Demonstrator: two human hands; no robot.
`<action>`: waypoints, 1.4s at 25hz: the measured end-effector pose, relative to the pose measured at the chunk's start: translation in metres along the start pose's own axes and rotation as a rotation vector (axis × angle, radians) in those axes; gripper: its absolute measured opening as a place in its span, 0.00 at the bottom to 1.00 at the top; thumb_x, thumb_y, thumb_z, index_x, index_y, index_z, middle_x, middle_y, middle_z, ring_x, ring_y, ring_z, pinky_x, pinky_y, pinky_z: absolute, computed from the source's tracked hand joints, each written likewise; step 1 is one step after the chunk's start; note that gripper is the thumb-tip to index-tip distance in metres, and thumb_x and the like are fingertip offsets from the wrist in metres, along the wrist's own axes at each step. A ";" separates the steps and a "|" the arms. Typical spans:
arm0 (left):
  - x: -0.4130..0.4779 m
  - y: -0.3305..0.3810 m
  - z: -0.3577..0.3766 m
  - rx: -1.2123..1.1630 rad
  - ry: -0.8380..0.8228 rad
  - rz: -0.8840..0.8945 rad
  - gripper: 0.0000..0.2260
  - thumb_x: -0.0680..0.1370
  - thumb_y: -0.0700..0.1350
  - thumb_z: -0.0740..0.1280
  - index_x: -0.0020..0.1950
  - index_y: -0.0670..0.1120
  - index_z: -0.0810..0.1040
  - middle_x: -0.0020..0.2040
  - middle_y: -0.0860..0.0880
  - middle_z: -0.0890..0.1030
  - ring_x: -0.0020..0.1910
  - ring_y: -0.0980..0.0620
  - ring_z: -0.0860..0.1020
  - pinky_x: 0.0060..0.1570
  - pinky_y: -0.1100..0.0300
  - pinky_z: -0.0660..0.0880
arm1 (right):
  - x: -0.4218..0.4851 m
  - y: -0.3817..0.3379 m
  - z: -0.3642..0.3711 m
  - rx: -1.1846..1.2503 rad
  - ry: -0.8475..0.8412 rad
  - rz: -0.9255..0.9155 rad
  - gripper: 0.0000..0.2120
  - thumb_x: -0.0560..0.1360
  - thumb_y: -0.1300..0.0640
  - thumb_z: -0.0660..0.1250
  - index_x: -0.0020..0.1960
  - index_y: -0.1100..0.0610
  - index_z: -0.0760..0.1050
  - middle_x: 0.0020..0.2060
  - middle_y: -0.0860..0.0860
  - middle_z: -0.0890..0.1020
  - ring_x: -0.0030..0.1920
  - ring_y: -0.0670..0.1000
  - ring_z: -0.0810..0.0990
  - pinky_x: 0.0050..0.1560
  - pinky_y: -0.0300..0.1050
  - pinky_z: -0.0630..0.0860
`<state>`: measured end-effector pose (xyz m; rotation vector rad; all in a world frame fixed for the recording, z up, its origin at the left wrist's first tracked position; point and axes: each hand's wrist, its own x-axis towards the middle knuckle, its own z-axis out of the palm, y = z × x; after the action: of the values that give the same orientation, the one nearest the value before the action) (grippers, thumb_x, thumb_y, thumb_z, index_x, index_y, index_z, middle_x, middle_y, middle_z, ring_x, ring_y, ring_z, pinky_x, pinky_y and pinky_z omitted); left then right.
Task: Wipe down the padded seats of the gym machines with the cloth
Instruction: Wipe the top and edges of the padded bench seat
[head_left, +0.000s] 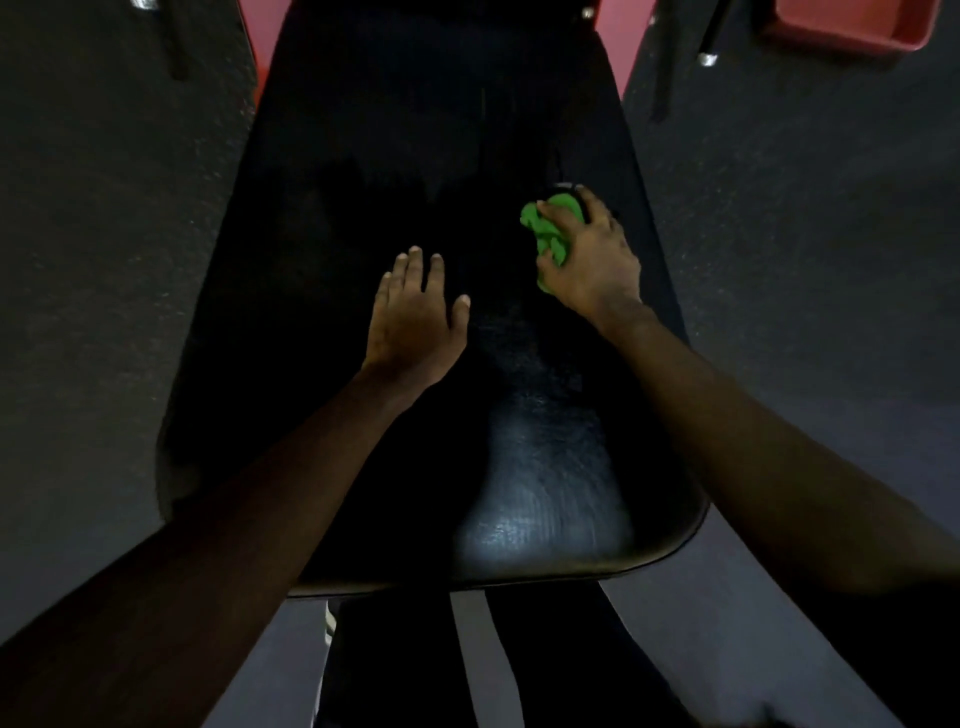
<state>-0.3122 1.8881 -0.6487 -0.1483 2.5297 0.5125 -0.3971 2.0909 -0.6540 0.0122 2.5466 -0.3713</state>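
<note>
Black padded seat (415, 130) seen from above, wiping in hand. My right hand (592, 260) bears on the right side of the pad, its fingers curled and clamped on the bunched green cloth (545, 228), which sits pressed between palm and upholstery, close to the seat's right edge. My left hand (415, 317) lies flat just left of centre, fingers straight and slightly apart, holding nothing; the hands are near but do not touch.

Risks, as I judge them: the cloth is wadded, so little of it meets the pad and a stroke may leave narrow tracks with unwiped strips between. A stroke outward could carry it over the right edge. My left palm covers a patch that would be missed, and may mark it. The far half is very dark, so skipped areas are hard to spot. The pale sheen at the near end may be damp or mere reflection; I cannot tell.

Surroundings: red frame (621, 31) flanking the far end, a dark bar (711, 31) and a red bin (852, 26) on the speckled floor (805, 234), well apart from the pad. On the pad, only my left hand obstructs the cloth's path
</note>
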 end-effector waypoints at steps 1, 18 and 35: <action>0.001 0.003 0.000 0.000 -0.001 -0.023 0.29 0.83 0.55 0.56 0.80 0.41 0.57 0.80 0.38 0.56 0.80 0.41 0.53 0.78 0.48 0.49 | 0.001 -0.002 -0.001 -0.003 -0.013 0.004 0.29 0.75 0.49 0.66 0.75 0.40 0.66 0.79 0.51 0.57 0.76 0.61 0.61 0.65 0.65 0.74; 0.011 0.053 0.011 -0.028 0.033 0.081 0.30 0.82 0.58 0.59 0.80 0.44 0.60 0.80 0.38 0.57 0.79 0.40 0.54 0.77 0.46 0.51 | -0.046 0.033 -0.013 -0.005 -0.005 -0.086 0.30 0.75 0.51 0.67 0.75 0.39 0.66 0.78 0.50 0.58 0.76 0.60 0.60 0.63 0.63 0.76; -0.005 0.098 0.034 0.028 -0.048 0.136 0.31 0.82 0.59 0.57 0.82 0.48 0.55 0.80 0.36 0.52 0.80 0.37 0.51 0.77 0.45 0.50 | -0.038 0.063 -0.021 0.057 0.045 0.034 0.30 0.75 0.50 0.67 0.76 0.40 0.65 0.78 0.51 0.58 0.75 0.61 0.62 0.63 0.66 0.74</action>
<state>-0.3120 1.9911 -0.6403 0.0464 2.5106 0.5269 -0.3710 2.1599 -0.6335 0.0860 2.5757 -0.4342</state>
